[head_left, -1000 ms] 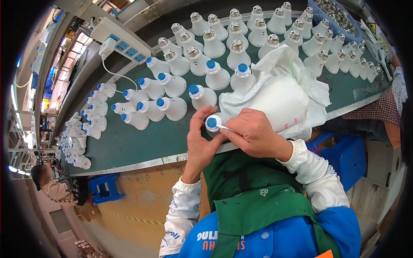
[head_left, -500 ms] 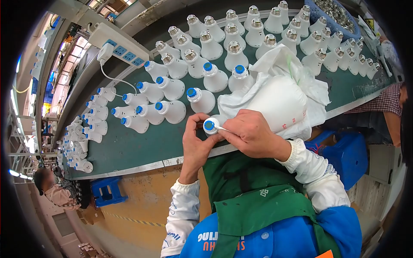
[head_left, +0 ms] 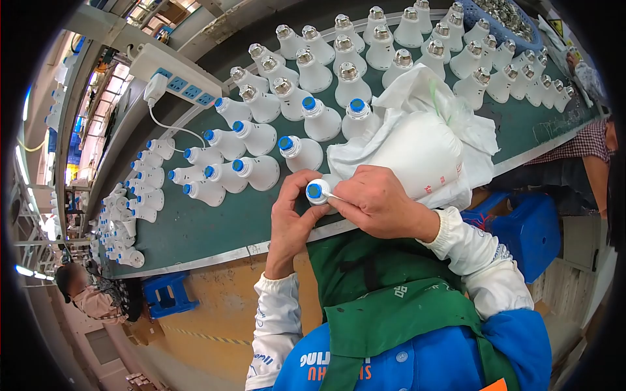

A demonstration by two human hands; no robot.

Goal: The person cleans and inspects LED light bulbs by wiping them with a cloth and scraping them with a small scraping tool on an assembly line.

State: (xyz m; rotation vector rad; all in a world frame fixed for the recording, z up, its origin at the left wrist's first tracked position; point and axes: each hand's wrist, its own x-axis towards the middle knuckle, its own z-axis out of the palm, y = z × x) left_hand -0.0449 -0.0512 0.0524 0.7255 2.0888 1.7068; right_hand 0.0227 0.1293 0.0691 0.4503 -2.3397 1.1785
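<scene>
A white bulb housing with a blue ring at its top [head_left: 315,191] stands upright near the table's front edge. My left hand [head_left: 291,217] is wrapped round its left side, thumb and fingers on the body. From the right, my right hand [head_left: 375,201] pinches a thin white stick [head_left: 335,196], whose end touches the neck beside the blue ring. Just behind my right hand lies a full white plastic bag [head_left: 420,153]. Several more blue-topped housings [head_left: 300,154] stand behind and to the left.
Rows of housings with silver caps [head_left: 349,85] fill the back of the green table [head_left: 189,228]. A blue basket of metal parts [head_left: 505,23] is at the back right, a power strip [head_left: 176,77] at the back left. Other people are at the far left and right. Blue stools stand below.
The whole view has shifted slightly. Both hands keep the same hold on the housing and the stick, with hardly any movement between them.
</scene>
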